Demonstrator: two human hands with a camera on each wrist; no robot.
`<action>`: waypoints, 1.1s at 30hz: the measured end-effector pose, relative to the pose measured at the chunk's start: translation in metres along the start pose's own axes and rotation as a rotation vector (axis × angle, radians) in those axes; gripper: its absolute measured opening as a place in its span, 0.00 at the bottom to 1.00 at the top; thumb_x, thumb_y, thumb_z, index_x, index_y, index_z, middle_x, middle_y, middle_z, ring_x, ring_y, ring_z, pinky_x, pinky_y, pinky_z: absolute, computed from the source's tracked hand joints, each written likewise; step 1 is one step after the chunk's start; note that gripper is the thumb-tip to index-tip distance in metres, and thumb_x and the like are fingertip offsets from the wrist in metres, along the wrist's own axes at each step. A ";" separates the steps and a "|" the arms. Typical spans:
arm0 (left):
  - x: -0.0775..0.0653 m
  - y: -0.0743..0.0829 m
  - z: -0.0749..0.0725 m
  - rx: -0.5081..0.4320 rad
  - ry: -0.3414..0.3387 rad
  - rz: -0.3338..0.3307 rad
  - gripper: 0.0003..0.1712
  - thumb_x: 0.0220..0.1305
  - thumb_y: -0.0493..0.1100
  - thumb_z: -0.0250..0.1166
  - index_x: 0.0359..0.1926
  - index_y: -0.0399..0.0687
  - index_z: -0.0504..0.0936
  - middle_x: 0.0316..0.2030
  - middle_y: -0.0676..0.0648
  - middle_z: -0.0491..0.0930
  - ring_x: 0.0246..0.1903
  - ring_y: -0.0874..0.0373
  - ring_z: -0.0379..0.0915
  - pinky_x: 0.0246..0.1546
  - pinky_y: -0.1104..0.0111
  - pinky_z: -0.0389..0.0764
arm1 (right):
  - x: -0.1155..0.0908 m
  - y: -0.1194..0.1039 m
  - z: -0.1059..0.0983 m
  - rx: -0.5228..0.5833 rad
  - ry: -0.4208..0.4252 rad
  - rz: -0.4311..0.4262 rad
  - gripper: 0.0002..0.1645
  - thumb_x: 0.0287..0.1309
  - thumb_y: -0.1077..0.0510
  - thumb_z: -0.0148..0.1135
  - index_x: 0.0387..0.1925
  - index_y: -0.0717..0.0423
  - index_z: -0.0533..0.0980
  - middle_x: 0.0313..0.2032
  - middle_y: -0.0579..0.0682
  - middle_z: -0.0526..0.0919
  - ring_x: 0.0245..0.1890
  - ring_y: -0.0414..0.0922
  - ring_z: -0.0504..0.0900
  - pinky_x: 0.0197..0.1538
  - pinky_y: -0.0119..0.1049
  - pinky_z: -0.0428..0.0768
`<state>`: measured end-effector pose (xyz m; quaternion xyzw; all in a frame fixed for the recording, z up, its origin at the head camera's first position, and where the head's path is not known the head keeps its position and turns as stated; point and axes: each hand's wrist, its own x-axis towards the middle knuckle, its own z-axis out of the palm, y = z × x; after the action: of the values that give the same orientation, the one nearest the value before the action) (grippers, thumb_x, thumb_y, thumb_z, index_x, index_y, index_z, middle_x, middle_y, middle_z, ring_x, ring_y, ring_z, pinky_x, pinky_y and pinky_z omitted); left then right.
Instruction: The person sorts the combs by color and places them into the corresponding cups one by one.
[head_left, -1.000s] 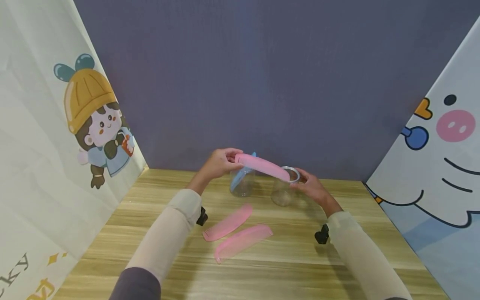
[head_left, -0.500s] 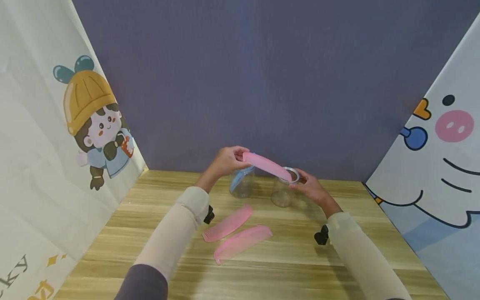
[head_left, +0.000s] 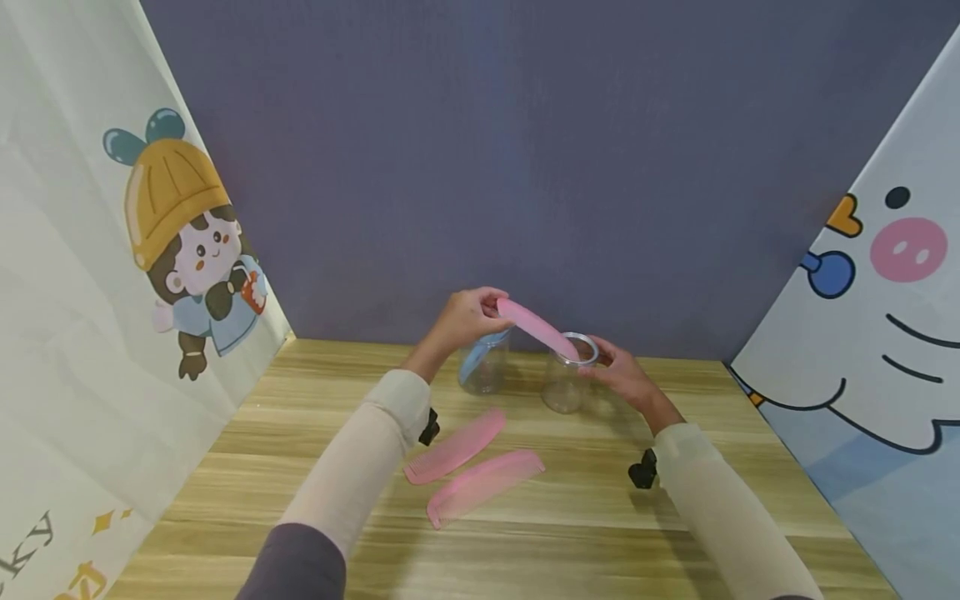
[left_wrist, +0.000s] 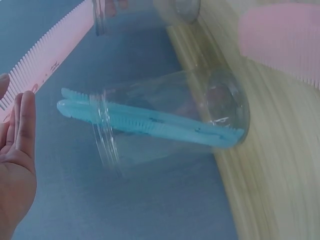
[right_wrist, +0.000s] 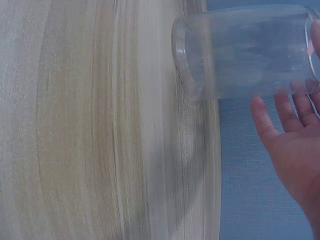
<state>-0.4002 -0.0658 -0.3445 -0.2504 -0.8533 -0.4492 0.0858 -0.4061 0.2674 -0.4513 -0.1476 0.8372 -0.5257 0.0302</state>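
Note:
My left hand pinches one end of a pink comb. The comb slants down to the right, its lower end right at the rim of a clear jar. My right hand holds that upright jar near its rim, thumb and fingers on either side; the right wrist view shows the jar with no comb in its lower part. Left of it stands a second clear jar, partly behind my left hand, with light blue combs leaning inside.
Two more pink combs, a rear one and a front one, lie on the wooden table in front of the jars. A dark wall rises behind the table, with printed panels on both sides.
My left hand has moved to the right with the pink comb, which now tilts more steeply at the right jar's rim. My right hand and that jar have stayed in place.

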 end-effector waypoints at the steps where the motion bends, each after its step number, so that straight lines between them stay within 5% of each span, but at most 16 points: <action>1: 0.001 0.000 0.001 -0.001 -0.001 0.001 0.30 0.59 0.46 0.76 0.60 0.40 0.82 0.45 0.43 0.88 0.43 0.53 0.86 0.41 0.69 0.86 | 0.000 0.000 0.000 0.001 0.000 0.003 0.48 0.62 0.52 0.72 0.78 0.53 0.59 0.71 0.64 0.69 0.72 0.61 0.68 0.51 0.27 0.79; 19: 0.014 0.019 0.029 -0.003 0.051 0.032 0.31 0.63 0.43 0.74 0.64 0.35 0.77 0.49 0.42 0.87 0.46 0.52 0.86 0.44 0.72 0.85 | -0.001 -0.001 0.001 0.033 0.003 -0.028 0.47 0.63 0.55 0.71 0.78 0.56 0.59 0.71 0.67 0.68 0.72 0.63 0.67 0.49 0.22 0.78; 26: 0.013 0.025 0.034 0.005 0.041 -0.017 0.32 0.65 0.43 0.71 0.67 0.37 0.75 0.54 0.41 0.86 0.50 0.49 0.85 0.49 0.66 0.86 | -0.002 -0.001 0.002 0.041 -0.007 -0.037 0.46 0.64 0.57 0.70 0.78 0.57 0.59 0.71 0.67 0.69 0.71 0.63 0.68 0.51 0.26 0.80; 33: 0.010 0.025 0.034 0.027 -0.001 -0.020 0.28 0.68 0.45 0.69 0.66 0.41 0.76 0.56 0.42 0.85 0.54 0.48 0.84 0.54 0.63 0.85 | -0.001 0.002 0.000 0.028 -0.019 -0.055 0.47 0.66 0.58 0.67 0.79 0.60 0.54 0.73 0.70 0.63 0.73 0.67 0.63 0.51 0.20 0.76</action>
<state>-0.3934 -0.0226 -0.3424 -0.2409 -0.8619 -0.4383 0.0842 -0.4057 0.2685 -0.4533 -0.1750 0.8251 -0.5366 0.0257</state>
